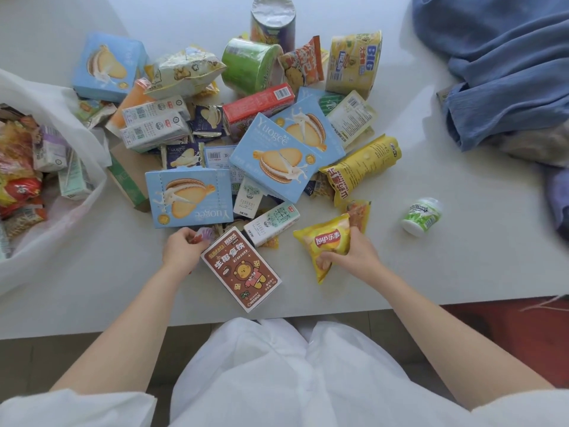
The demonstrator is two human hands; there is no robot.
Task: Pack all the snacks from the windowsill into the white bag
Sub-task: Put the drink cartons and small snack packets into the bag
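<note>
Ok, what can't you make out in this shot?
- White bag: cut off by the head view's left edge; its contents show only partly.
- Small item under left hand: fingers cover it.
- Snacks low in the pile: blue boxes hide them.
- Lay's bag: right hand covers its lower corner.

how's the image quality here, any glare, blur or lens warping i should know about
Head view: soft, even daylight with faint shadows; mild glare on the foil lid of the upright can and a pale sheen on the white windowsill; wide-angle warping bends the sill's near edge and stretches the white bag at the left border; the centre pile is fairly sharp, the corners softer.
</note>
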